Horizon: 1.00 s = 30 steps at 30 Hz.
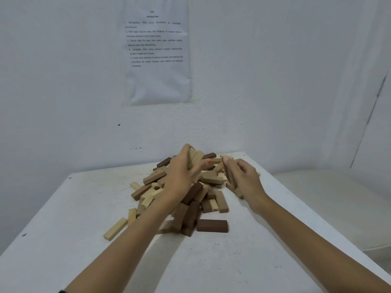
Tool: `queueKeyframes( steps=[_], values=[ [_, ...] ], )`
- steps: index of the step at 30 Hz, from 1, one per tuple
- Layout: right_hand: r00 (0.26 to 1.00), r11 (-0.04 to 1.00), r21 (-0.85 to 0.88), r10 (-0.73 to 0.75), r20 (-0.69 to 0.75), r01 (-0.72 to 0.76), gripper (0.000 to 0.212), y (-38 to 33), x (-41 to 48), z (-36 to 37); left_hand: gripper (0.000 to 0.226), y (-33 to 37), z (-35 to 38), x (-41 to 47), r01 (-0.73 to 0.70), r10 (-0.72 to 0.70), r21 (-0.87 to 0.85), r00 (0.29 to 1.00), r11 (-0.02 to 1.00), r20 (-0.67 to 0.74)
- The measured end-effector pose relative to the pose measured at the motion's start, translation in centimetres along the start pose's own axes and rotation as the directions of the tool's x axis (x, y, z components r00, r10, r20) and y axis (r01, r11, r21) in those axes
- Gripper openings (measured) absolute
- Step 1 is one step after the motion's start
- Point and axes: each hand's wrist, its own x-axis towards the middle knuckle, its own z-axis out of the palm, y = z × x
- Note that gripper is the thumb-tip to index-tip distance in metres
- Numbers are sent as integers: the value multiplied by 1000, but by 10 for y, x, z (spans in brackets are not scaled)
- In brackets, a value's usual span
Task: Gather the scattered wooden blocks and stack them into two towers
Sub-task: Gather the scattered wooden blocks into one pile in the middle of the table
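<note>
A loose heap of wooden blocks [211, 180], light, mid-brown and dark, lies in the middle of the white table [63, 240]. My left hand [179, 180] is over the heap and grips a couple of light blocks [195, 157], lifted above the pile. My right hand [245, 178] is at the heap's right side and holds a brown block [229, 176] on its edge between thumb and fingers. A dark block [212, 225] lies flat at the near side, and a light block [115, 229] lies apart at the near left.
The table stands against a white wall [63, 102] with a printed sheet of paper [156, 51] taped above it. A lower pale surface [338, 208] lies to the right of the table. Bare tabletop stretches at the left and near side.
</note>
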Motion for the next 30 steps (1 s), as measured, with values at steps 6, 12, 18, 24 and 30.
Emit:
queueKeyframes(
  steps=[6, 12, 18, 24, 30],
  values=[
    [994, 993, -63, -96, 49, 99, 36, 3, 19, 74, 45, -41, -29, 8, 149, -148, 29, 989, 988, -29],
    [950, 850, -428, -298, 91, 308, 41, 19, 27, 113, 29, -67, -32, 5, 317, -318, -32, 944, 948, -88],
    [942, 766, -549, -263, 209, 335, 46, 25, 22, 118, 23, -83, -34, -1, 429, -425, 16, 898, 903, -111],
    [925, 896, -316, -210, 317, 312, 52, 22, 24, 105, 30, -83, -36, -3, 439, -442, -47, 894, 897, -76],
    [921, 909, -302, -177, 346, 288, 39, 13, 24, 77, 28, -57, -35, 0, 314, -321, -98, 944, 944, -70]
  ],
)
